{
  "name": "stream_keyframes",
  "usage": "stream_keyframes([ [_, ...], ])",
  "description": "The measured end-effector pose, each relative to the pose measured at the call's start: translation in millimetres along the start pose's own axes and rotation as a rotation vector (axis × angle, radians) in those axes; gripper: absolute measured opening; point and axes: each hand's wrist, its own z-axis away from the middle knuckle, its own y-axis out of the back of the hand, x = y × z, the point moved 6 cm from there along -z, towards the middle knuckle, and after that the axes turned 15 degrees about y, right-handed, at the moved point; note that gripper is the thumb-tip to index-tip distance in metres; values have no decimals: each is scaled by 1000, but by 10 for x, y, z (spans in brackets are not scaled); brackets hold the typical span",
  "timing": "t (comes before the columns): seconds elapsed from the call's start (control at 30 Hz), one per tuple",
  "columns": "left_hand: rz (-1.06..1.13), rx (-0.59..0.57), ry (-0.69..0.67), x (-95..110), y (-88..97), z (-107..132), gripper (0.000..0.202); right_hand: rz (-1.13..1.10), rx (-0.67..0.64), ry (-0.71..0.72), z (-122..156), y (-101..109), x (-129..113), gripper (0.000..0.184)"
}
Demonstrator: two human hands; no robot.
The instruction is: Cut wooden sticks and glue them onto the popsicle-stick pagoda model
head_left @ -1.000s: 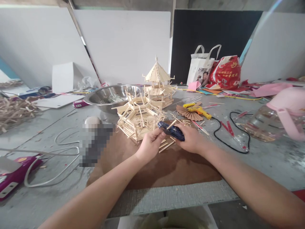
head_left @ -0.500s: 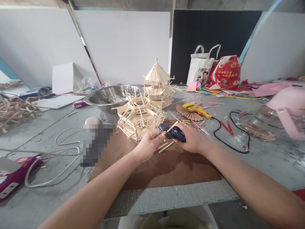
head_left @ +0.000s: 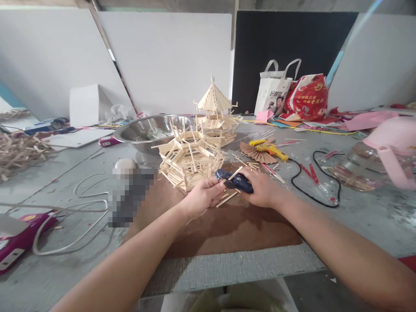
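My left hand is closed in a pinch on a short wooden stick that points up and to the right. My right hand grips a dark blue cutter, and the stick sits between the cutter's jaws. Both hands hover over a brown mat. Just behind them stands a half-built stick model shaped like a tiered frame. A finished stick pagoda stands farther back. A few loose sticks lie on the mat under my hands.
A steel bowl sits behind the model. A yellow glue gun with a black cord lies to the right beside a paper fan. A pink-lidded jug lies far right. Bags, a stick pile and a magenta tool surround the mat.
Both hands have drifted slightly left and closer together, keeping the stick in the cutter. The view shifted a little downward.
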Motion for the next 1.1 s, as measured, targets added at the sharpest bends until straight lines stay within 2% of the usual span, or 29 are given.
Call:
stream_keyframes([
  [0.33, -60, -35, 33, 13, -20, 17, 30, -4, -19, -10, 9, -23, 10, 34],
  [0.8, -66, -7, 65, 3, 34, -3, 30, 33, -62, -48, 5, -24, 6, 31],
  [1.1, -64, 44, 31, 8, 50, -18, 30, 76, -103, -115, 7, -24, 18, 20],
])
